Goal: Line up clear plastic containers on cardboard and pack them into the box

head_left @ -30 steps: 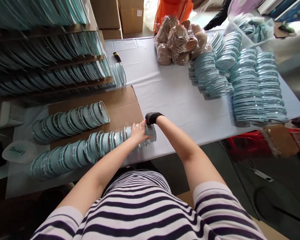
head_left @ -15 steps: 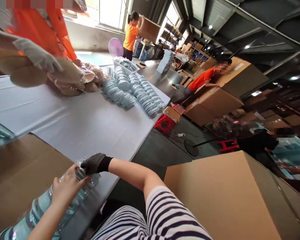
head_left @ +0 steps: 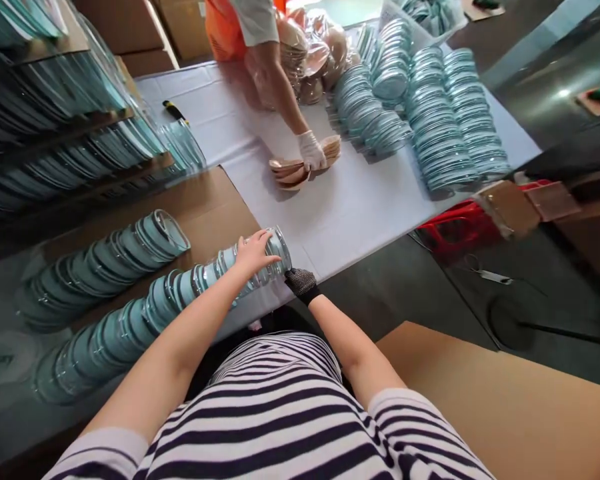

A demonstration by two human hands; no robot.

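A long row of round clear and teal plastic pieces [head_left: 165,300] lies on its side along the table's near edge, slanting up to the right. My left hand [head_left: 255,255], bare, curves over its right end, fingers across the top and thumb on the near side. At the lower corner of that same end is my right hand [head_left: 301,283] in a dark dotted glove. Its fingers are bent against the rim of the end piece, and their tips are partly hidden. A second, shorter row of the same pieces [head_left: 105,267] lies beyond, on brown cardboard [head_left: 215,200].
Across the white table [head_left: 350,227], a co-worker's white-gloved hand [head_left: 311,151] holds tan curved pieces [head_left: 287,175]. More teal stacks [head_left: 440,120] stand at the far right. Stacked rows [head_left: 55,87] fill the left. A red stool [head_left: 450,227] and a large carton [head_left: 480,387] are at right.
The view has swung left and down, bringing the stacked rows into sight. My hands stay at the row's end. The co-worker's gloved hand has lowered the tan pieces to the table.
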